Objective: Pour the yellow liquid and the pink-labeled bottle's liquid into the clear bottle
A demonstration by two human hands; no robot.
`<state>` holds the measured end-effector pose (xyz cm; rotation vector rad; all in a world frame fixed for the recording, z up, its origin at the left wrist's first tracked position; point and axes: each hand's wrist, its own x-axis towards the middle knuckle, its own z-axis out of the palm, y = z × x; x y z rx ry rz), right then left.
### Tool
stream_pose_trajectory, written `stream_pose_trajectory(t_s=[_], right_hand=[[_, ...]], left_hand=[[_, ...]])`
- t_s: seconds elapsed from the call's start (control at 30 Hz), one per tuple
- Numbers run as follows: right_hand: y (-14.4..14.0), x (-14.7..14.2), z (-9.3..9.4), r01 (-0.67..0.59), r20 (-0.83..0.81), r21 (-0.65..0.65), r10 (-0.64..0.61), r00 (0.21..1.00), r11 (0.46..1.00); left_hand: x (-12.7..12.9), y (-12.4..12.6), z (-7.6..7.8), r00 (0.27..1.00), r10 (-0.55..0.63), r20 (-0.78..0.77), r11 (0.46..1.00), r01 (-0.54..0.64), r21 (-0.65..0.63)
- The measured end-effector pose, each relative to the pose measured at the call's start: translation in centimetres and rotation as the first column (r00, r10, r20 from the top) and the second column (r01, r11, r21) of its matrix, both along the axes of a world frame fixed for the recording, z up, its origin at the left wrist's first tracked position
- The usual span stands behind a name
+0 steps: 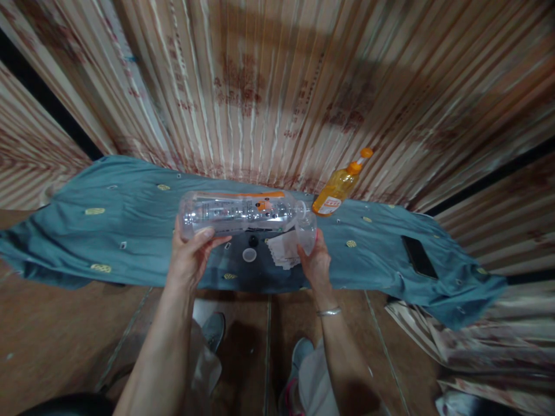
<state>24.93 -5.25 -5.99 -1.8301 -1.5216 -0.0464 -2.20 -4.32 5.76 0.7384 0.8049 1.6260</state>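
Note:
My left hand (pixel 191 257) grips the base end of a clear plastic bottle (pixel 238 212), held level on its side above a teal cloth (pixel 130 225). The bottle's mouth points right into a small clear cup (pixel 306 228), which my right hand (pixel 316 264) holds from below. A small white cap (pixel 249 255) lies on the cloth under the bottle, beside a dark round object (pixel 254 241) and a folded white paper tissue (pixel 282 251).
An orange bottle (pixel 339 186) with an orange cap stands at the back of the cloth near the striped curtain (pixel 269 81). A black phone (pixel 418 256) lies on the cloth at right. My shoes (pixel 213 330) show on the brown floor below.

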Motion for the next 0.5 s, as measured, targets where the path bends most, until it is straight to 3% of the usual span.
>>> stream_pose_trajectory(t_s=[0.5], right_hand=[[-0.02,-0.13,0.33,0.011,-0.02,0.012,-0.011,1.0,1.0]], left_hand=[[0.02,-0.01,-0.06,1.0,0.006,-0.003,1.0,-0.006,0.003]])
